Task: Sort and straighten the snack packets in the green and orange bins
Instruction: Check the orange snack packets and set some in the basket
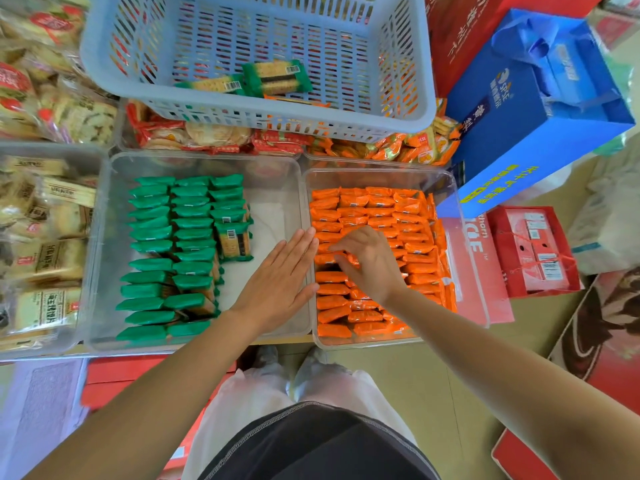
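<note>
Left hand (277,282): flat, fingers straight and together; over the wall between green bin (104,237) and orange bin (464,237)
Right hand (370,263): fingers curled; pinching at orange packets (381,209), mid-bin
Orange bin: nearly full; rows mostly straight
Green bin: green packets (166,251) in rows; right strip bare
Basket (415,109): few strays (275,77) left unsorted; task looks well advanced

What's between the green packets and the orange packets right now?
In the head view: a bare strip of the green bin, the flat left hand over it, and the bins' adjoining clear walls.
</note>
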The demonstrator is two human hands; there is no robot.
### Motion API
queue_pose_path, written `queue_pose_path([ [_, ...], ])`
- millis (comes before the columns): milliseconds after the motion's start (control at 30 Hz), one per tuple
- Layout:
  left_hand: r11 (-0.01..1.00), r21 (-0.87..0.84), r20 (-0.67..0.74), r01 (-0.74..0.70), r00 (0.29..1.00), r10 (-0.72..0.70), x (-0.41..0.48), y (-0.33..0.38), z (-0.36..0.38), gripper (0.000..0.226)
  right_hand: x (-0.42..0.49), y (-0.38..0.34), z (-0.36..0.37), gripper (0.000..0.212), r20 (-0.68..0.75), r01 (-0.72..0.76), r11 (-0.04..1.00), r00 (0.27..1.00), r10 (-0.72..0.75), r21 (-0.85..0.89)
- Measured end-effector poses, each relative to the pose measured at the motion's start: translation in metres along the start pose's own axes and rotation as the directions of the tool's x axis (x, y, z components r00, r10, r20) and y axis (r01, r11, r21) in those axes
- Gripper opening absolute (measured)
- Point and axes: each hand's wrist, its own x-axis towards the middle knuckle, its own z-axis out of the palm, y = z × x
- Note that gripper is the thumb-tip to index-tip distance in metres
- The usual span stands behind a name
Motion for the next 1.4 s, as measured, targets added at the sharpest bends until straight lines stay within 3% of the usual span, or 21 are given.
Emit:
queue_pose_path([
  [233, 1.0, -0.01, 0.007, -0.002, 1.0, 0.002, 0.0, -0.001, 0.001, 0.071, 0.014, 0.002, 0.01, 0.013, 0.123, 0.019, 0.997, 0.992, -0.01, -0.076],
  [400, 1.0, -0.013, 0.025, 0.006, 1.0, -0.006, -0.001, -0.001, 0.0, 0.072, 0.016, 0.002, 0.005, 0.005, 0.015, 0.059, 0.998, 0.998, -0.059, -0.006],
  [500, 0.999, -0.052, 0.013, 0.005, 1.0, -0.004, 0.0, -0.001, 0.0, 0.071, 0.022, 0.001, -0.015, 0.009, -0.046, 0.02, 0.985, 0.999, -0.012, 0.174],
  [600, 0.995, -0.103, 0.005, 0.006, 1.0, -0.006, 0.0, -0.001, -0.002, 0.073, 0.025, 0.004, -0.045, 0.01, 0.001, -0.179, 0.876, 0.98, 0.199, 0.448],
  [733, 0.947, -0.315, -0.106, 0.061, 0.989, -0.099, 0.011, 0.01, -0.018, 0.072, 0.021, 0.016, -0.073, 0.013, 0.141, -0.405, 0.582, 0.884, 0.445, 0.705],
  [800, 0.798, -0.58, -0.102, 0.162, 0.958, -0.269, 0.025, 0.02, -0.028, 0.073, 0.015, 0.02, -0.079, 0.015, 0.224, -0.452, 0.421, 0.844, 0.487, 0.786],
  [867, 0.473, -0.841, 0.034, 0.263, 0.898, -0.439, 0.04, 0.031, -0.039, 0.065, 0.008, 0.021, -0.081, 0.016, 0.292, -0.473, 0.303, 0.822, 0.489, 0.827],
  [933, 0.214, -0.935, 0.141, 0.282, 0.851, -0.505, 0.049, 0.038, -0.048, 0.038, 0.002, 0.019, -0.084, 0.019, 0.331, -0.484, 0.22, 0.803, 0.495, 0.847],
  [1033, 0.139, -0.963, 0.138, 0.231, 0.864, -0.485, 0.051, 0.042, -0.055, 0.018, -0.004, 0.015, -0.09, 0.02, 0.355, -0.479, 0.115, 0.772, 0.526, 0.87],
  [1100, 0.219, -0.955, 0.088, 0.199, 0.897, -0.433, 0.048, 0.045, -0.057, 0.027, -0.006, 0.014, -0.091, 0.018, 0.356, -0.472, 0.082, 0.757, 0.548, 0.878],
  [1167, 0.43, -0.885, 0.016, 0.179, 0.934, -0.356, 0.043, 0.046, -0.054, 0.054, -0.008, 0.013, -0.091, 0.015, 0.353, -0.468, 0.057, 0.736, 0.578, 0.882],
  [1233, 0.56, -0.813, -0.031, 0.158, 0.95, -0.312, 0.041, 0.049, -0.049, 0.065, -0.012, 0.012, -0.092, 0.008, 0.358, -0.465, 0.031, 0.722, 0.592, 0.885],
  [1333, 0.64, -0.748, -0.055, 0.176, 0.944, -0.324, 0.039, 0.053, -0.049, 0.061, -0.019, 0.014, -0.094, 0.02, 0.378, -0.436, -0.019, 0.757, 0.533, 0.9],
  [1400, 0.623, -0.755, -0.019, 0.204, 0.943, -0.332, 0.038, 0.056, -0.05, 0.054, -0.021, 0.016, -0.096, 0.022, 0.387, -0.444, -0.004, 0.776, 0.497, 0.896],
])
